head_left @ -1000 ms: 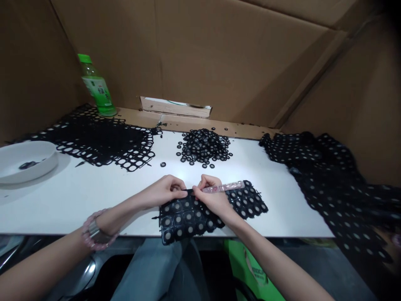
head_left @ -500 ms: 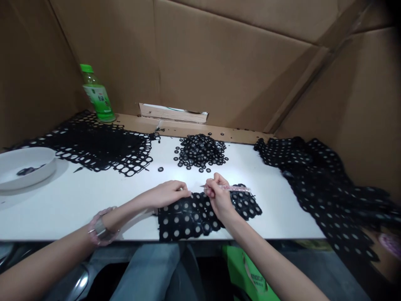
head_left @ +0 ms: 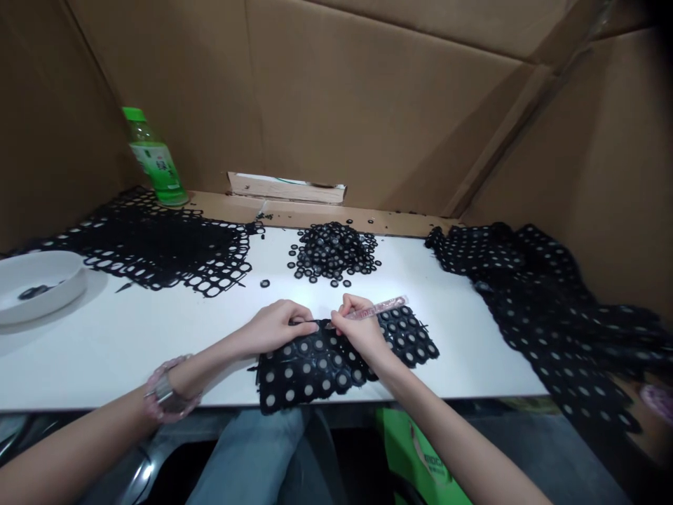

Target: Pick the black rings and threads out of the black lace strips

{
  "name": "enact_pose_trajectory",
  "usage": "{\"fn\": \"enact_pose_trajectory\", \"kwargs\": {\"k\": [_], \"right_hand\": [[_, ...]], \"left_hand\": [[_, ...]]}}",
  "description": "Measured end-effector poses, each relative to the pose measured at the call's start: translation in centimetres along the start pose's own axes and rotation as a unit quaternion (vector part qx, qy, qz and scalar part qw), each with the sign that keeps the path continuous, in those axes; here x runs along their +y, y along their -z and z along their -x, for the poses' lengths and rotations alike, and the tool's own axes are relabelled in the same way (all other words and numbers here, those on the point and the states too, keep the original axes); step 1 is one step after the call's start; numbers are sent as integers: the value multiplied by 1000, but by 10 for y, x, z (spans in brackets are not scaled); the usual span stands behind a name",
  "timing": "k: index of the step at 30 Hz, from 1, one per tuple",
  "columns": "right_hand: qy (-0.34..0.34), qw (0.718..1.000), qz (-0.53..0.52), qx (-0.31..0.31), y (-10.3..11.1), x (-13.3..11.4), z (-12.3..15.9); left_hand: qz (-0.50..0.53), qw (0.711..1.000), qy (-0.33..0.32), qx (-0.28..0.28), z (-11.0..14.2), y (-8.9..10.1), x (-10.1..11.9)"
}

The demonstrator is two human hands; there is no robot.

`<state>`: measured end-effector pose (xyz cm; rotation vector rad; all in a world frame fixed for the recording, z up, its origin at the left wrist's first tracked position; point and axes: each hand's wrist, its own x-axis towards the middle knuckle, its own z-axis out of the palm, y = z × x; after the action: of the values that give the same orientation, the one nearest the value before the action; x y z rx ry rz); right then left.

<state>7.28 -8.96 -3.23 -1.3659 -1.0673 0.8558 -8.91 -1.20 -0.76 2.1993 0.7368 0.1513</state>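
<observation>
A black rubber sheet [head_left: 308, 370] dotted with rows of pale-centred round rings lies at the table's front edge. My left hand [head_left: 278, 325] is closed at its upper left edge, thumb and fingers pinching the border. In my right hand [head_left: 358, 324] is a slim craft knife [head_left: 386, 306] with a clear pinkish handle, held like a pen. Its tip points left and meets the sheet's top edge, close to my left thumb. Beyond my hands sits a heap of loose black rings [head_left: 334, 250], with a single ring [head_left: 265, 283] lying apart.
Punched-out black mesh scrap [head_left: 221, 280] spreads at the left, beside a white bowl [head_left: 68, 284] with dark bits inside. A green-capped bottle [head_left: 160, 168] stands behind it. More dotted black sheet [head_left: 518, 330] drapes over the table's right side. Cardboard walls [head_left: 341, 98] enclose the back.
The knife tip has come down and left onto the sheet's edge, and its handle now tilts up more. The sheet's left part has turned slightly, its lower corner shifting towards me.
</observation>
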Motion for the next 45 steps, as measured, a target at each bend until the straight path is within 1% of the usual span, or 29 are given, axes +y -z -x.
{"fn": "enact_pose_trajectory", "kwargs": {"k": [8, 10, 12, 15, 17, 18, 19, 20, 21, 22, 24, 25, 27, 30, 32, 33, 36, 37, 39, 41, 45], "right_hand": [[-3, 1000, 0, -4, 0, -3, 1], [10, 999, 30, -7, -1, -4, 2], [36, 996, 77, -12, -3, -5, 3], [76, 986, 146, -23, -7, -6, 5], [93, 980, 172, -28, -9, -6, 6], [92, 981, 168, -29, -8, -6, 6], [82, 986, 143, -28, -7, -6, 5], [62, 993, 94, -20, -5, -5, 4], [34, 999, 25, -6, -3, -5, 2], [3, 998, -54, 12, 0, -5, 0], [-45, 978, -195, 52, 7, -5, -5], [-57, 967, -241, 65, 9, -5, -7], [-63, 953, -289, 69, 12, -6, -9], [-60, 945, -312, 75, 11, -6, -9], [-56, 949, -298, 84, 10, -5, -8], [-54, 956, -277, 81, 10, -4, -7], [-31, 987, -152, 39, 9, -2, -5], [-20, 994, -106, 26, 9, -2, -4], [-4, 999, -41, 18, 9, -2, -2], [-3, 1000, -17, 25, 10, -3, -2], [-1, 999, -22, 37, 10, -4, -2]], "left_hand": [[20, 1000, -5, -2, -1, -2, -3], [23, 1000, -7, 0, -1, -3, -4], [31, 999, -12, 1, -2, -4, -4], [67, 997, -38, -2, -2, -5, -3], [97, 994, -52, -11, -1, -6, -2], [110, 992, -54, -14, -1, -6, -2], [119, 991, -52, -16, -1, -6, -1], [125, 991, -51, -16, -2, -5, 0], [125, 991, -50, -13, -3, -5, 1], [118, 992, -50, -9, -4, -4, 3], [87, 995, -45, -12, -8, -1, 7], [70, 996, -41, -22, -11, 1, 9], [45, 997, -23, -51, -17, 3, 14], [7, 997, -2, -83, -25, 4, 19], [-26, 996, -4, -87, -28, 2, 17], [-35, 996, -11, -86, -28, 0, 15], [-30, 996, -37, -73, -27, -4, 6], [-25, 997, -41, -66, -26, -5, 3], [-17, 998, -44, -52, -25, -6, -1], [-13, 998, -41, -46, -24, -7, -3], [-9, 998, -36, -46, -24, -7, -3]]}}
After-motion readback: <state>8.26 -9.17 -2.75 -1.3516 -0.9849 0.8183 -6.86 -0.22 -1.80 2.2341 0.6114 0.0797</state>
